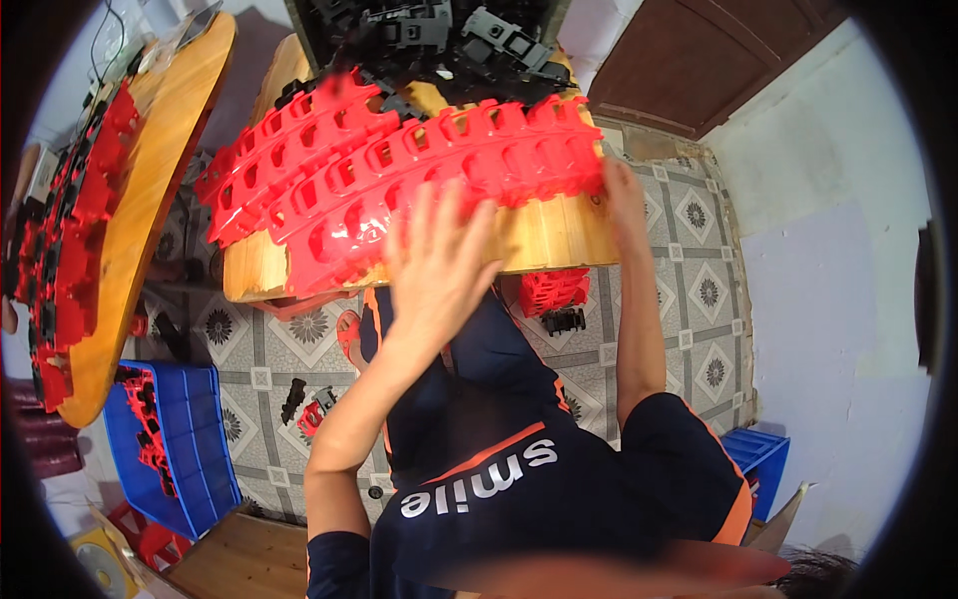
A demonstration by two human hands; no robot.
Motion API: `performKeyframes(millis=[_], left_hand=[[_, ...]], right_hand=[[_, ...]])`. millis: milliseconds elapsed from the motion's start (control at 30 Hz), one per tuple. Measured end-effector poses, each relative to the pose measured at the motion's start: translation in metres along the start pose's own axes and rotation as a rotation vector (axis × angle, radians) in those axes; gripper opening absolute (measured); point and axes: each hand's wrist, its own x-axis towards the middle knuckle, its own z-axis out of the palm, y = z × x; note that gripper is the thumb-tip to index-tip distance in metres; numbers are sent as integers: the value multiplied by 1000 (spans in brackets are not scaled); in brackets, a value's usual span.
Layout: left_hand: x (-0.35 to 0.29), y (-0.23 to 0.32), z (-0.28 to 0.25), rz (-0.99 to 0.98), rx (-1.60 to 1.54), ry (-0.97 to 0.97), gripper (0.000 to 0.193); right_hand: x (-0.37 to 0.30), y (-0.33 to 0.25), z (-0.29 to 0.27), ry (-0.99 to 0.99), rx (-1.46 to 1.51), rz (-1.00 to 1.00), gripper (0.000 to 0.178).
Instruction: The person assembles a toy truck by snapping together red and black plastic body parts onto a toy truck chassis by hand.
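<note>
Two long rows of red molded plastic parts (pixel 429 165) with square openings lie side by side across the wooden table (pixel 559 235). Over the near row, my left hand (pixel 439 240) is spread flat, its fingertips at the parts' near edge. My right hand (pixel 623 190) is at the right end of the same row, fingers stretched out against the last part and partly hidden by it. Neither hand grips anything that I can see.
Behind the rows stands a bin of black plastic parts (pixel 509 40). A second wooden table (pixel 140 210) at the left bears red and black parts. Blue crates (pixel 205 429) stand at lower left and right. Several loose parts lie on the tiled floor (pixel 279 349).
</note>
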Motion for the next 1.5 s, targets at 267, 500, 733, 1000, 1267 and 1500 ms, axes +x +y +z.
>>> performKeyframes(millis=[267, 500, 733, 1000, 1267, 1500], left_hand=[[70, 42, 114, 184, 81, -62, 81], [68, 61, 56, -37, -591, -9, 95], [20, 29, 5, -762, -1841, 384, 81], [-5, 0, -5, -893, -1993, 437, 79], [-14, -18, -6, -879, -1955, 417, 72], [-13, -18, -12, -785, -2029, 446, 52]], right_hand=[[-26, 16, -27, -334, 392, 111, 17], [-47, -61, -83, -299, 78, -506, 14], [3, -138, 24, -576, 84, -629, 25], [165, -92, 120, -634, -738, -553, 26], [22, -182, 44, -704, -9, -403, 16], [-114, -190, 46, -459, -84, -1054, 19]])
